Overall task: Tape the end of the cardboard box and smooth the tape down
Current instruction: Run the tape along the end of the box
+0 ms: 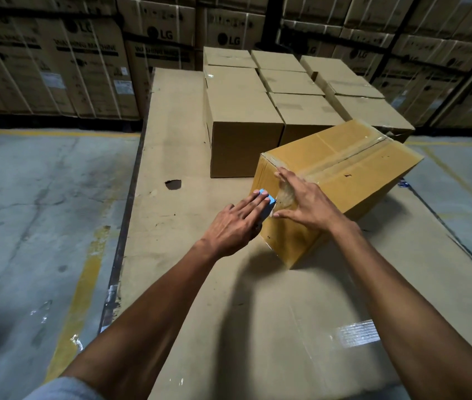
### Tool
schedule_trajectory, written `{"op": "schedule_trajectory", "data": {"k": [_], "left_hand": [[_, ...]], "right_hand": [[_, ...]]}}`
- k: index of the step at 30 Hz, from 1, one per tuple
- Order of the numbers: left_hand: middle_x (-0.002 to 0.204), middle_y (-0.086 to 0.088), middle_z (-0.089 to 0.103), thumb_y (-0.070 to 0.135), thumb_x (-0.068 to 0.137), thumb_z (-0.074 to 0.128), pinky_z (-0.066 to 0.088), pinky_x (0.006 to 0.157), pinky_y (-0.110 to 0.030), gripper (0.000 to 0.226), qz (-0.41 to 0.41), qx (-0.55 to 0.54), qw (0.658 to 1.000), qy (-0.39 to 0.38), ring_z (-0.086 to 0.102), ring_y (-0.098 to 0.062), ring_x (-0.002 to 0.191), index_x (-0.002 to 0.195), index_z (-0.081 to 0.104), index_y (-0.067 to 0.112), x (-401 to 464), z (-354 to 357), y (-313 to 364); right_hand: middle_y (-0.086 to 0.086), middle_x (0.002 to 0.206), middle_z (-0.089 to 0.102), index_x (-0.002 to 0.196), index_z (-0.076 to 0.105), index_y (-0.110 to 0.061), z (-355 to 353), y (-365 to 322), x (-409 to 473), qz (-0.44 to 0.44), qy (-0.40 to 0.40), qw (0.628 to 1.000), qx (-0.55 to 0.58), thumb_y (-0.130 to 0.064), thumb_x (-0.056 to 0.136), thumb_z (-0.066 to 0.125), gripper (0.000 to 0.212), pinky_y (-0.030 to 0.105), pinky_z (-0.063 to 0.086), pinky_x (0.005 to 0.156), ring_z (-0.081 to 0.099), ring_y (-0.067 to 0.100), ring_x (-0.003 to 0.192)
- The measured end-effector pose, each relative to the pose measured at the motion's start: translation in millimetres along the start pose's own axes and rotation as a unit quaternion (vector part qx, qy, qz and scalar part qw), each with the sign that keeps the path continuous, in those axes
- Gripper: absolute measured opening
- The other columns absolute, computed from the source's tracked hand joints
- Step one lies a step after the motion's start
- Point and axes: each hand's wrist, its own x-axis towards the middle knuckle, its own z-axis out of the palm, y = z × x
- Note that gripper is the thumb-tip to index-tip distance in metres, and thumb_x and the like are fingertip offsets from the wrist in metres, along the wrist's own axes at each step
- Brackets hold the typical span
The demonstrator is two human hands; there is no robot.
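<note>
The cardboard box lies tilted on a flat cardboard sheet. The right hand presses clear tape on its near end, fingers spread wide. The left hand covers a blue object, perhaps a dispenser; its fingers lie straight.

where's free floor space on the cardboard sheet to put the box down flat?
Free: the sheet near the camera, under the arms, and the strip left of the stacked boxes, past the small hole. Crowded: the far right, where the stack meets the tilted box that both hands press.
</note>
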Motion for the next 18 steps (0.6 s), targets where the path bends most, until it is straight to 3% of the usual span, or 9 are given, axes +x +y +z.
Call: {"op": "schedule_trajectory", "data": {"k": [4,6,11,14,18], "left_hand": [[0.178,-0.011,0.026,0.038,0.108,0.045,0.055,0.105,-0.049,0.070,0.008,-0.048,0.999,0.004,0.027,-0.027,0.163,0.168,0.029,0.006,-3.4,-12.8,5.2],[0.177,-0.014,0.028,0.034,0.108,0.047,0.051,0.113,-0.050,0.069,0.009,-0.068,0.998,0.007,0.030,-0.030,0.161,0.168,0.029,0.005,-5.0,-17.3,6.8],[0.170,-0.020,0.036,0.031,0.106,0.056,0.045,0.122,-0.048,0.068,0.006,-0.106,0.994,0.024,0.039,-0.037,0.153,0.163,0.036,0.001,-9.6,-26.2,6.5],[0.171,-0.018,0.033,0.024,0.101,0.070,0.045,0.121,-0.049,0.076,-0.016,-0.155,0.988,0.008,0.037,-0.036,0.154,0.165,0.034,0.003,-15.1,-31.7,1.5],[0.174,-0.013,0.030,0.030,0.109,0.038,0.040,0.126,-0.045,0.063,-0.056,-0.193,0.980,0.008,0.035,-0.032,0.158,0.168,0.029,0.009,-22.7,-29.6,-6.5]], "right_hand": [[-0.010,0.165,0.040,0.166,-0.001,-0.040,-9.7,-6.7,11.2,-0.004,-0.055,0.995,0.085,-0.042,0.076,0.091,0.128,0.055,0.031,0.125,0.035,0.028,0.154],[-0.010,0.162,0.045,0.166,0.004,-0.040,-12.8,-8.4,18.1,0.001,-0.085,0.989,0.118,-0.040,0.077,0.091,0.124,0.052,0.028,0.127,0.034,0.025,0.155],[-0.001,0.152,0.058,0.163,0.026,-0.037,-10.3,-9.9,29.6,0.012,-0.146,0.968,0.206,-0.026,0.079,0.091,0.107,0.049,0.036,0.124,0.046,0.019,0.147],[0.007,0.153,0.055,0.161,0.032,-0.030,-4.2,-11.9,33.3,0.023,-0.157,0.952,0.262,-0.023,0.080,0.090,0.100,0.044,0.041,0.121,0.048,0.022,0.145],[0.011,0.146,0.059,0.153,0.046,-0.019,7.3,-19.7,38.9,0.049,-0.158,0.927,0.337,-0.020,0.084,0.087,0.081,0.040,0.055,0.108,0.067,0.018,0.126]]}}
